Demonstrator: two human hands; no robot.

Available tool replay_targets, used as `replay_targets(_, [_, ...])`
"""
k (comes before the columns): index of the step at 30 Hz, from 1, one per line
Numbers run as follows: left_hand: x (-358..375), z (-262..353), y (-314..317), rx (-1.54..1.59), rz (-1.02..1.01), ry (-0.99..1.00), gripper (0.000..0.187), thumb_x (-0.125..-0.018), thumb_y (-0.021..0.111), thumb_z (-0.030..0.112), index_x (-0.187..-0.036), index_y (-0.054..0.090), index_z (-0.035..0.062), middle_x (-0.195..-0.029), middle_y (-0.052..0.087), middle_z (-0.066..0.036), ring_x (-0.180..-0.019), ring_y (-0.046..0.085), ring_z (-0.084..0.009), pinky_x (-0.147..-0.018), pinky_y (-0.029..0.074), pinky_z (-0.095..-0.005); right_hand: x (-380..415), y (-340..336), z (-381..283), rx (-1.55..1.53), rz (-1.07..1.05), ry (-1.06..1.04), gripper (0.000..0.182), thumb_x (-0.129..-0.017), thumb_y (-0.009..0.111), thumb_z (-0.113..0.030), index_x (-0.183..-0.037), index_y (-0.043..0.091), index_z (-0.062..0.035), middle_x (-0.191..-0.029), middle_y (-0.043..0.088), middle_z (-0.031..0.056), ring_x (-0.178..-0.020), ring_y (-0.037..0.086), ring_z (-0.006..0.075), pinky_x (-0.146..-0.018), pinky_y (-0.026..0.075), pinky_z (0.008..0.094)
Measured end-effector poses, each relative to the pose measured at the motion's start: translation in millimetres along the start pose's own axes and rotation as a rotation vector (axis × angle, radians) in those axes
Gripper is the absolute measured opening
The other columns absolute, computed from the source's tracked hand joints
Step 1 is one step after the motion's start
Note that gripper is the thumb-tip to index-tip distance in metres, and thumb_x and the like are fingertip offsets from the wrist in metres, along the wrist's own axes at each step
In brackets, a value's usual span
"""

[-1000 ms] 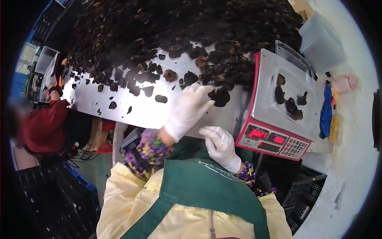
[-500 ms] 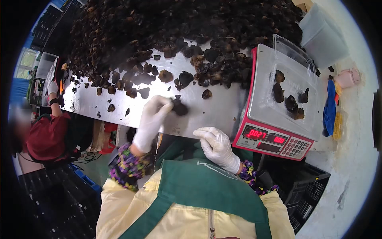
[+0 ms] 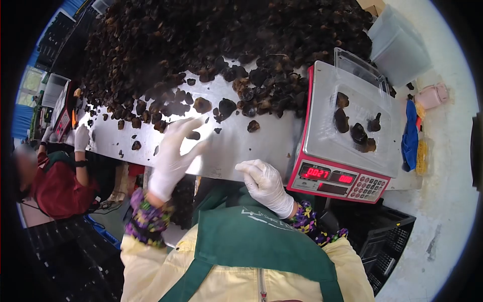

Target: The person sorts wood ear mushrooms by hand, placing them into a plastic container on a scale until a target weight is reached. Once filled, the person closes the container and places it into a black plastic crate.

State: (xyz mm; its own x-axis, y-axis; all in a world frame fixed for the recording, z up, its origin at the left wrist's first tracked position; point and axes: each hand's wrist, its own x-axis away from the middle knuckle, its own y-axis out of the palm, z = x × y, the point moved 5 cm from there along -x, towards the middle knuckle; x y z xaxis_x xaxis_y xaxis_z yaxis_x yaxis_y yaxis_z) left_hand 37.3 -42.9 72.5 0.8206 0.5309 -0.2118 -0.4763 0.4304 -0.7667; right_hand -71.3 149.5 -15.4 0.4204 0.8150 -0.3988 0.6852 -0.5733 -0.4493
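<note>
My left hand [image 3: 175, 157], in a white glove, hovers over the metal table [image 3: 226, 146] with its fingers spread and nothing in it. A dark piece [image 3: 193, 135] shows between its thumb and fingers. Gloved in white too, my right hand [image 3: 265, 185] rests at the table's front edge with its fingers curled together; whether they hold anything is hidden. Loose dark pieces [image 3: 225, 109] lie in front of the large dark pile [image 3: 201, 35]. On the right stands a red scale [image 3: 297, 171], with several pieces in a clear plastic tray [image 3: 358, 113] on it.
Behind the scale are clear bins [image 3: 400, 48]. A blue cloth [image 3: 410, 138] and a pink object [image 3: 432, 95] lie at the wall. Black crates [image 3: 392, 241] stand below right. Another person [image 3: 63, 186] in red works at the far left, beside a second scale.
My left hand has opened and moved left; the dark piece it held is no longer between its fingertips. The view has shifted slightly. The other person's arms have moved more into view.
</note>
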Motion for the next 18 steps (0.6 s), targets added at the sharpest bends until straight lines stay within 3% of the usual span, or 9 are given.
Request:
replay_targets(1, [-24, 20, 21, 0.087, -0.062, 0.096, 0.05, -0.081, 0.077, 0.007, -0.13, 0.063, 0.0076, -0.135, 0.059, -0.015, -0.123, 0.057, -0.0318, -0.102, 0.047, -0.0399, 0, -1, -1, -0.009, 0.008, 0.001, 0.02, -0.085, 0.065, -0.002, -0.104, 0.068, -0.0084, -0.099, 0.067, 0.0091, -0.087, 0.067, 0.0301, -0.076, 0.055, 0.0412])
replay_targets(3, [-66, 57, 66, 0.006, -0.052, 0.317, 0.06, -0.083, 0.077, 0.021, -0.139, 0.057, 0.0112, -0.143, 0.053, -0.019, -0.131, 0.049, -0.0372, -0.106, 0.042, -0.0447, 0, -2, -2, -0.004, -0.01, 0.018, 0.02, -0.085, 0.064, -0.002, -0.104, 0.068, -0.0073, -0.099, 0.067, 0.0104, -0.089, 0.067, 0.0316, -0.079, 0.055, 0.0419])
replay_targets(5, [-107, 77, 119, -0.062, -0.056, 0.381, 0.073, -0.081, 0.078, 0.027, -0.146, 0.049, 0.0125, -0.147, 0.048, -0.021, -0.136, 0.044, -0.0415, -0.112, 0.038, -0.0495, 2, 0, 1, 0.011, -0.01, 0.003, 0.02, -0.085, 0.064, -0.003, -0.104, 0.068, -0.007, -0.1, 0.067, 0.0107, -0.089, 0.067, 0.0317, -0.079, 0.055, 0.042])
replay_targets(8, [-163, 82, 180, -0.394, -0.142, 0.305, 0.087, -0.082, 0.076, 0.037, -0.156, 0.033, 0.0233, -0.155, 0.04, -0.017, -0.145, 0.034, -0.0396, -0.116, 0.032, -0.0563, 4, -1, 2, 0.002, 0.001, -0.009, 0.02, -0.085, 0.062, -0.002, -0.105, 0.068, -0.0057, -0.1, 0.067, 0.0117, -0.091, 0.067, 0.032, -0.08, 0.055, 0.0419])
replay_targets(10, [-177, 77, 187, -0.337, -0.05, 0.307, 0.068, -0.081, 0.074, 0.038, -0.143, 0.051, 0.0234, -0.139, 0.055, -0.011, -0.136, 0.045, -0.0358, -0.111, 0.039, -0.0514, 4, 0, 3, 0.009, -0.062, 0.024, 0.021, -0.085, 0.063, -0.002, -0.105, 0.068, -0.0053, -0.1, 0.067, 0.0122, -0.09, 0.067, 0.0323, -0.08, 0.055, 0.042])
replay_targets(11, [-180, 73, 192, -0.337, -0.048, 0.309, 0.068, -0.081, 0.074, 0.038, -0.143, 0.051, 0.0234, -0.139, 0.055, -0.011, -0.136, 0.045, -0.0358, -0.111, 0.039, -0.0514, 3, -1, 2, 0.034, -0.069, 0.013, 0.021, -0.085, 0.064, -0.003, -0.106, 0.068, -0.0054, -0.099, 0.067, 0.0123, -0.09, 0.067, 0.0323, -0.079, 0.055, 0.0422])
replay_targets(13, [-168, 78, 188, -0.435, -0.332, 0.325, 0.042, -0.079, 0.074, 0.035, -0.119, 0.066, 0.0219, -0.115, 0.064, -0.005, -0.119, 0.056, -0.0299, -0.103, 0.045, -0.046, 3, -2, 2, 0.019, -0.039, 0.001, 0.021, -0.085, 0.064, -0.003, -0.106, 0.067, -0.0055, -0.099, 0.067, 0.0123, -0.09, 0.067, 0.0322, -0.08, 0.055, 0.0424])
replay_targets(14, [-149, 78, 185, -0.415, -0.142, 0.421, 0.025, -0.077, 0.074, 0.031, -0.099, 0.07, 0.0204, -0.099, 0.062, -0.001, -0.105, 0.059, -0.0261, -0.095, 0.047, -0.0423, 3, -2, 1, 0.002, -0.009, -0.012, 0.021, -0.086, 0.065, -0.003, -0.107, 0.067, -0.0056, -0.099, 0.066, 0.0122, -0.089, 0.066, 0.0321, -0.08, 0.055, 0.0426])
replay_targets(18, [-78, 72, 140, -0.378, 0.039, 0.563, 0.032, -0.072, 0.079, 0.027, -0.102, 0.069, 0.0209, -0.118, 0.063, -0.004, -0.122, 0.056, -0.026, -0.11, 0.04, -0.0491, 7, 2, 5, 0.003, -0.031, -0.002, 0.022, -0.087, 0.065, -0.005, -0.11, 0.068, -0.0072, -0.101, 0.067, 0.0131, -0.092, 0.067, 0.0339, -0.083, 0.054, 0.0422])
